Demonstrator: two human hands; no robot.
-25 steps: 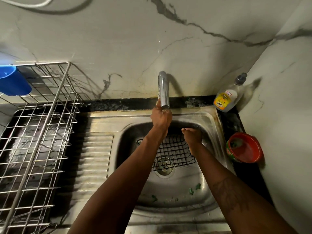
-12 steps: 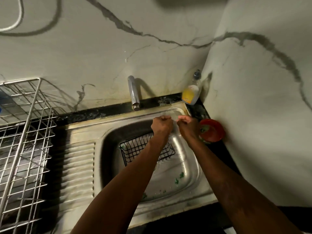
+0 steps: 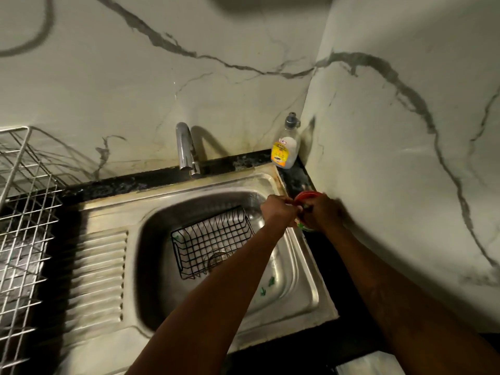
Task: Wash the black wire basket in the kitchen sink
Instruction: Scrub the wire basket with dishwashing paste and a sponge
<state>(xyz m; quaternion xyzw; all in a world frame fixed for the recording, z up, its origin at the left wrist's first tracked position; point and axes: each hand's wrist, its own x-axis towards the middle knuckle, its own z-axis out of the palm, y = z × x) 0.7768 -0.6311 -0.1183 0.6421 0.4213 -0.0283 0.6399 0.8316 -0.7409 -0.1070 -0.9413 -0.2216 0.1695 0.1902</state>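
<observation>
Steel sink [image 3: 311, 293]: landmark. Wire dish rack [image 3: 24, 226]: far left of sink. Black wire basket [image 3: 213, 244]: inside sink bowl, over the drain, untouched. Left hand [image 3: 278, 212], right hand [image 3: 326, 212]: fingers curled, close together at red tub [image 3: 304, 197] beside sink's right rim; blurred, grip cannot be told. Faucet [image 3: 185, 147]: behind sink. Soap bottle [image 3: 286, 147]: sink's back-right corner.
</observation>
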